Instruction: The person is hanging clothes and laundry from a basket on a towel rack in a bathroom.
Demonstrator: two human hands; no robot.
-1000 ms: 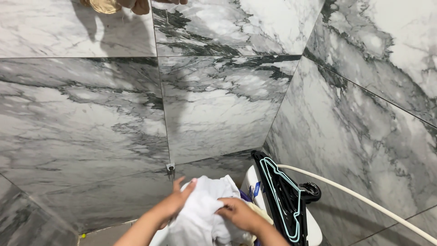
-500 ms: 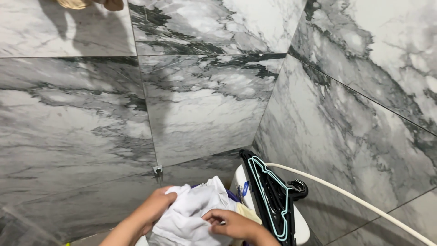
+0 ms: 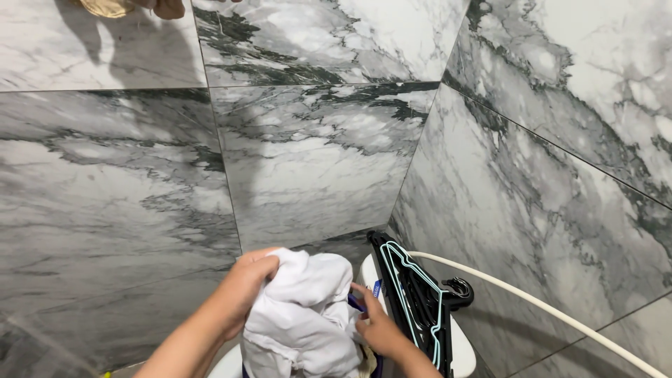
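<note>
A crumpled white cloth (image 3: 302, 315) hangs bunched at the bottom centre of the head view. My left hand (image 3: 245, 285) grips its upper left edge and holds it up. My right hand (image 3: 376, 329) is at the cloth's lower right side, fingers on or under the fabric beside a bit of blue material. Right of my right hand, a bundle of black and pale teal clothes hangers (image 3: 414, 301) leans on a white container (image 3: 462, 353).
Grey and white marble tile walls meet in a corner ahead. A white hose (image 3: 546, 308) curves from the hangers toward the lower right. A tan object (image 3: 105, 7) hangs at the top left edge.
My left hand has lifted the white cloth higher, covering the small wall fitting. My right hand has slid from the cloth's front to its lower right side.
</note>
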